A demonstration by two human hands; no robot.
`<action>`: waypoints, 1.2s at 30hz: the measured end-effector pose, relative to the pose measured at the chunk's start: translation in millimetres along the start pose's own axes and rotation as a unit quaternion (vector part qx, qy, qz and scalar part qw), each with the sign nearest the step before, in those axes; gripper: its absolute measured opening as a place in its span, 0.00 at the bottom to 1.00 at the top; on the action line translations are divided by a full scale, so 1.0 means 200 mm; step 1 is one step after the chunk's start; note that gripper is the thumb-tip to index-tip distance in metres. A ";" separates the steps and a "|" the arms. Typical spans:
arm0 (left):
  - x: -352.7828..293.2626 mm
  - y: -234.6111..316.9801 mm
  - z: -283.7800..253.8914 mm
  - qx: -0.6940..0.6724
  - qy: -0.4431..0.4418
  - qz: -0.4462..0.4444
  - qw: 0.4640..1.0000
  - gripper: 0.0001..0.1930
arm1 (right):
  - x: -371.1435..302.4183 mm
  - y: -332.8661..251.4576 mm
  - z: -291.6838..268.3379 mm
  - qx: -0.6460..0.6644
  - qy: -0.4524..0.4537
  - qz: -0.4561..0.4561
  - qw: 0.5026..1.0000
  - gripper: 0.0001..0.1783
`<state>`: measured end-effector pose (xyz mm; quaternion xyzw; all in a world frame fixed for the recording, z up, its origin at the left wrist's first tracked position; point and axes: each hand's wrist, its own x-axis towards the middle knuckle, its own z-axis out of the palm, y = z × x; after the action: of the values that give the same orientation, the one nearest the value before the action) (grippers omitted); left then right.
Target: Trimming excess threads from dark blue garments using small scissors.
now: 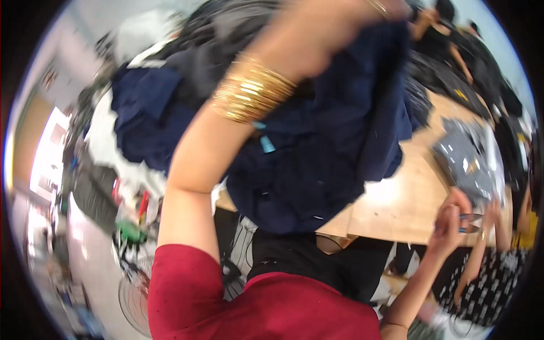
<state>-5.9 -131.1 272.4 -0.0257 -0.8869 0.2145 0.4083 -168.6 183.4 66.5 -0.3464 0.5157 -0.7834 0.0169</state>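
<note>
Closest in, a red sleeve (187, 283) runs up into a bare forearm stacked with gold bangles (252, 90). Above them the left hand (334, 39) is raised and smeared by motion. It presses into the navy garment (317, 153), but I cannot tell whether the fingers are closed on the cloth. Of the right hand (391, 8) only a sliver shows at the top edge, touching the same cloth — its grip cannot be told either.

The garment hangs bunched from the two hands, clear of the wooden table (396, 204) below them, with a small blue tag (266, 144) just under the bangles. To my eye the piece is picked up but not yet laid out or folded — the work on it looks barely begun.

Beyond the left forearm a heap of dark clothes (164, 107) seems untouched. Off to the right, well below the hands, a co-worker's hand (453, 218) holds scissors (470, 221) at the table's edge.
</note>
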 end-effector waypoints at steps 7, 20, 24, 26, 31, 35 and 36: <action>-0.57 0.36 0.27 -0.645 -0.309 -0.125 0.688 0.16 | 0.19 0.04 0.69 -0.114 -0.346 0.332 0.870 0.23; -1.12 0.49 0.16 -0.765 -0.233 -0.517 0.305 0.08 | -0.13 0.17 0.72 0.017 -0.312 0.454 0.834 0.09; -1.14 0.52 0.18 -0.766 -0.239 -0.521 0.291 0.09 | -0.17 0.16 0.74 -0.010 -0.267 0.500 0.824 0.12; -1.12 0.55 0.19 -0.775 -0.226 -0.477 0.347 0.11 | -0.17 0.16 0.76 -0.005 -0.272 0.499 0.823 0.12; -1.05 0.55 0.20 -0.764 -0.264 -0.482 0.339 0.11 | -0.16 0.13 0.80 -0.033 -0.276 0.467 0.840 0.06; -1.05 0.57 0.19 -0.766 -0.237 -0.518 0.299 0.12 | -0.20 0.13 0.82 -0.297 -0.226 0.096 0.923 0.09; -1.04 0.57 0.18 -0.766 -0.223 -0.526 0.293 0.12 | -0.21 0.09 0.82 -0.286 -0.218 0.070 0.931 0.11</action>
<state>90.6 -86.4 57.8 0.1944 -0.5290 -0.8259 0.0149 -50.3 60.4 66.3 -0.4622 0.7241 -0.5049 0.0841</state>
